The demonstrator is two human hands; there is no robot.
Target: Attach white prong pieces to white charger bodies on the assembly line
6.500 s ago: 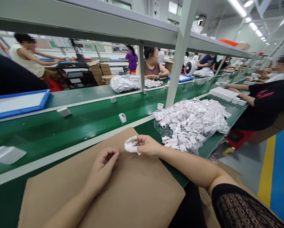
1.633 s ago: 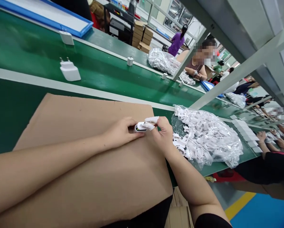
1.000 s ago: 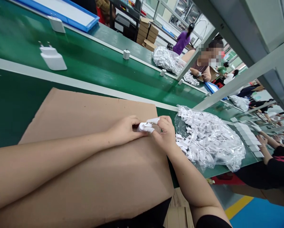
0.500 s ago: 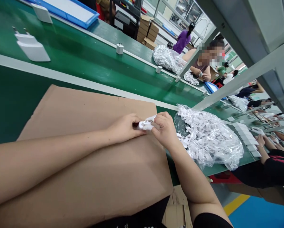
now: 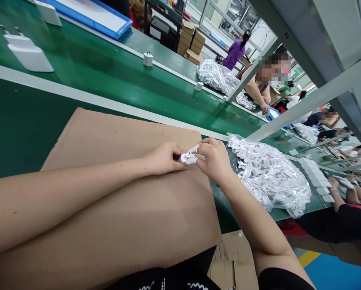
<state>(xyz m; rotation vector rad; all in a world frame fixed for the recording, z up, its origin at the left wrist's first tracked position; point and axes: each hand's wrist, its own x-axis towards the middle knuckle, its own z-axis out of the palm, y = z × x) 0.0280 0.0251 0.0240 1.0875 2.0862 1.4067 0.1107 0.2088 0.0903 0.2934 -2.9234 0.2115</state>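
Over a brown cardboard sheet [image 5: 117,209] my left hand [image 5: 164,158] and my right hand [image 5: 215,159] meet, both pinched on one small white plug part [image 5: 189,156]. White finger cots cover my right fingertips. Most of the part is hidden between my fingers. A clear plastic bag of several white plug parts [image 5: 268,173] lies just right of my right hand.
White chargers [image 5: 26,54] [image 5: 148,59] [image 5: 199,85] ride the green conveyor belt [image 5: 108,76] beyond the cardboard. A blue-rimmed tray [image 5: 108,18] lies at the far side. A grey frame post [image 5: 304,100] slants overhead. Other people work across and to the right.
My hands have stayed together on the white part, with the right fingers working over it. The chargers on the belt have drifted left. The view has shifted slightly.
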